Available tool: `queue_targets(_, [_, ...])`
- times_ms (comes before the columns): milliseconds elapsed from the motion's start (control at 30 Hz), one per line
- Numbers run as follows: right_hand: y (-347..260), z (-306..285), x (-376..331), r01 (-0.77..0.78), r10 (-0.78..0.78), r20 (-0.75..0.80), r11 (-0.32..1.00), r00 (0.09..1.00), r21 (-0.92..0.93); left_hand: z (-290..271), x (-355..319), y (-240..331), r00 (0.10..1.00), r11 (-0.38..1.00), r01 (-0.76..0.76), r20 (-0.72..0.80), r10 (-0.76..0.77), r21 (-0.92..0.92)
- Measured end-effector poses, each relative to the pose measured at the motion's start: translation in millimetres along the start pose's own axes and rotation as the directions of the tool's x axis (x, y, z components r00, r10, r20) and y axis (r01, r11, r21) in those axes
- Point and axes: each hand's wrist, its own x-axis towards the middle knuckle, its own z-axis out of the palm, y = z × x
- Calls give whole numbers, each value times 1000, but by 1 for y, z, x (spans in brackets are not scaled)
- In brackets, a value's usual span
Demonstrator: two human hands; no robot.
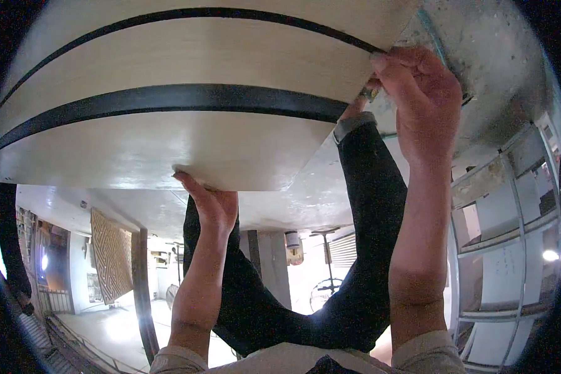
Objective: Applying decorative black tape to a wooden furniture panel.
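A large pale wooden panel (168, 56) with two black stripes fills the upper part of the view, held up against a rough concrete ceiling (480, 50). My left hand (210, 202) presses up under the panel's near edge, fingers against the wood. My right hand (421, 93) is raised higher and pinches the panel's right end where the upper black stripe stops. Between my arms, a co-worker's black-sleeved arms (368, 206) reach up too. One of their hands (363, 100) sits at the panel's right edge just beside my right hand; what it holds is hidden.
A metal frame grid (511, 230) with pale panels runs down the right side. A patterned rug (111, 252) hangs on a wall at lower left, beside a dark post (142, 293). A pillar (271, 265) and a standing fan (325, 274) stand further back in bright light.
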Motion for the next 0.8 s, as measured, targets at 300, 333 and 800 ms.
queue_targets(300, [4, -6, 0, 31, -32, 34, 999, 999, 24, 8, -4, 0, 1000, 999, -15, -9, 16, 47])
queue_targets(333, [1, -5, -1, 35, -34, 15, 999, 999, -22, 6, -2, 1, 1000, 1000, 1, -6, -1, 27])
queue_targets(800, [4, -5, -2, 40, -39, 26, 999, 999, -10, 9, -1, -2, 1000, 1000, 1, 13, -2, 26])
